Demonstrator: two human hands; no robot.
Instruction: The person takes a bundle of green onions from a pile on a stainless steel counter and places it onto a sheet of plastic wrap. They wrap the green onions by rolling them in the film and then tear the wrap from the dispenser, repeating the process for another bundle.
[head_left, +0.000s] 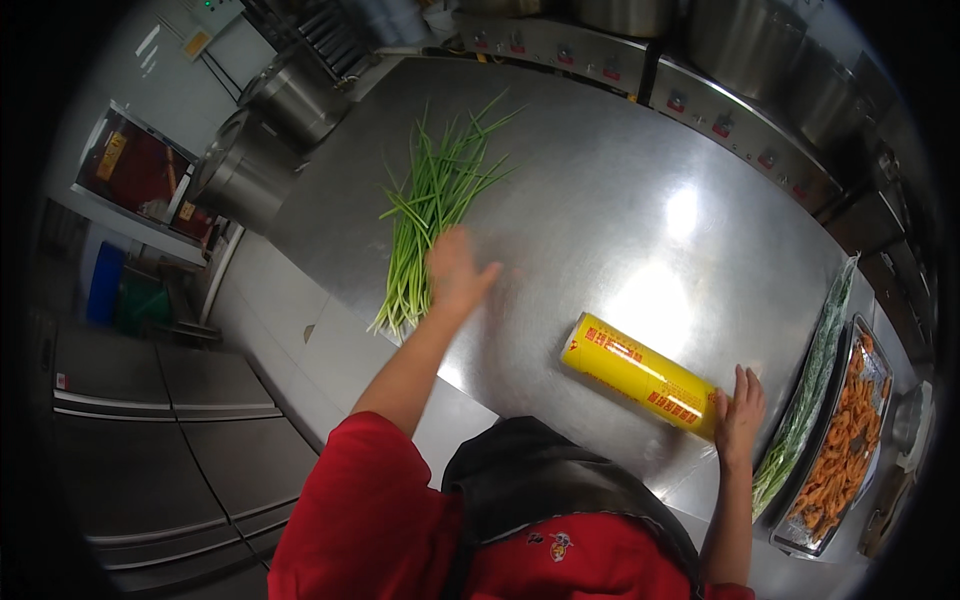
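A loose bunch of green onions lies on the stainless steel table, left of centre. My left hand, blurred, is at the right side of the bunch, thumb pointing away from the other fingers; whether it touches the stalks I cannot tell. A thick roll in yellow printed wrapping lies slantwise near the table's front edge. Against the roll's right end rests my right hand, its fingers extended. Further right, a long bundle of green onions wrapped in clear film lies along the table.
A metal tray of orange-brown cooked food, seemingly shrimp, stands at the far right. Stoves with knobs and large steel pots line the far side. Lidded steel pots stand beyond the left edge; steel cabinets are at lower left.
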